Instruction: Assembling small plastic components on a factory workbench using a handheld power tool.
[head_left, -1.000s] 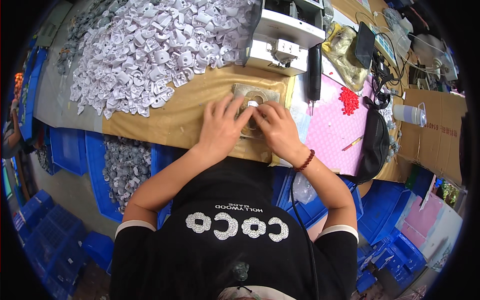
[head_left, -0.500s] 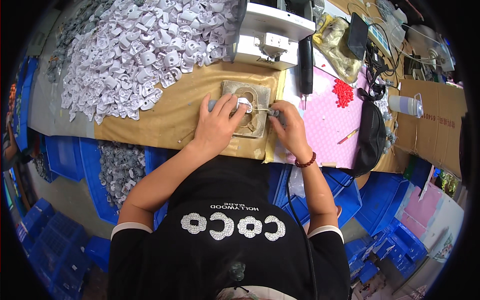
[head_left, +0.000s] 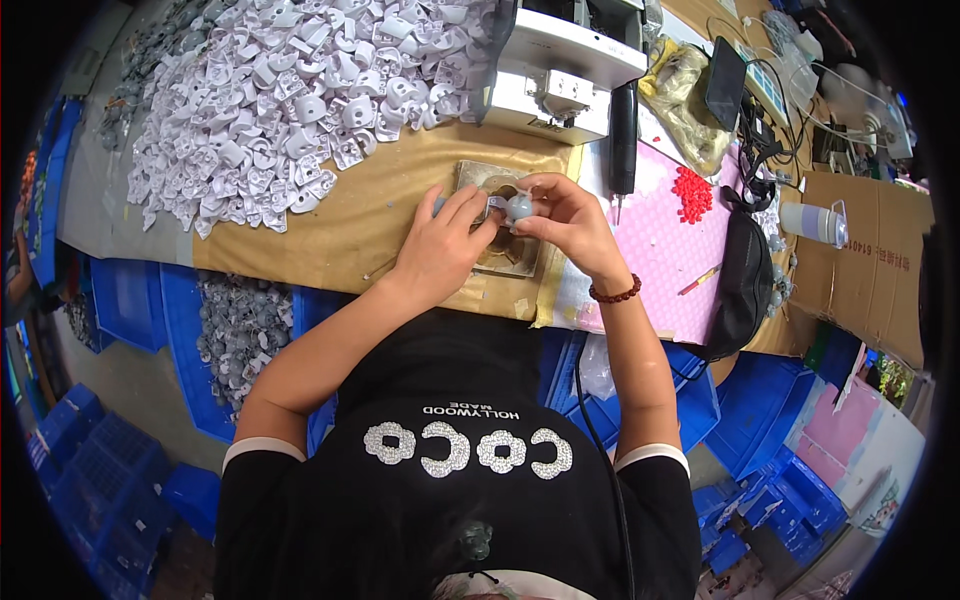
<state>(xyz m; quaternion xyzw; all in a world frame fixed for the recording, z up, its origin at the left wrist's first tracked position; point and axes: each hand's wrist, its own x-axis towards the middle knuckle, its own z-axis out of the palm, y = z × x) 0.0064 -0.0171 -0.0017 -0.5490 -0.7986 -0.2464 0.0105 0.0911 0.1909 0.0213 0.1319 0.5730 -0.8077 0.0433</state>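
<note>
My right hand (head_left: 572,228) pinches a rounded grey plastic part (head_left: 520,207) between thumb and fingers. Right beside it my left hand (head_left: 442,248) is closed on a small white plastic part (head_left: 496,202), mostly covered by the fingers. Another grey piece (head_left: 438,206) shows at the outer side of the left fingers; whether it is gripped or only touched I cannot tell. Both hands are over a square fixture block (head_left: 480,172) with a rounded recess, partly hidden by them.
White plastic parts (head_left: 290,110) are heaped at the far left. Beyond the fixture stands a white machine (head_left: 555,105), with a black electric screwdriver (head_left: 622,140) hanging beside it. Red small pieces (head_left: 692,194), a pen (head_left: 700,280) and a black pouch (head_left: 742,285) lie right. Blue bins (head_left: 130,305) stand below the table.
My right hand has moved left and slightly away from me, bringing the grey part against the white one. The cord stretched between the hands no longer shows. The view has shifted slightly.
</note>
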